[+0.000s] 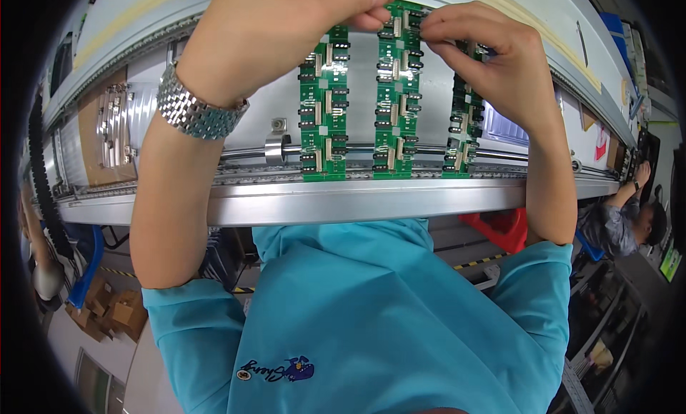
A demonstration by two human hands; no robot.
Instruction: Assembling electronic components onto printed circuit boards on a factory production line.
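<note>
Three long green circuit boards lie side by side across the metal conveyor rails: a left board [309, 131], a middle board [384, 131] and a right board [457, 139]. Black connectors line their edges, and white sockets run along them. My left hand [307, 21], below a silver watch [196, 110], is over the upper ends of the left and middle boards with its fingers curled together. At the middle board's upper right edge, my right hand [493, 46] pinches its thumb and fingertips together beside a black connector. Whatever either hand's fingertips hold is hidden or too small to name.
A silver rail [371, 203] runs along the near side, with a metal shaft [436, 149] behind it. Clear plastic trays [125, 124] lie at the left. Cardboard boxes [118, 310] stand on the floor. A co-worker [622, 217] sits at the far right, near a red stool [500, 228].
</note>
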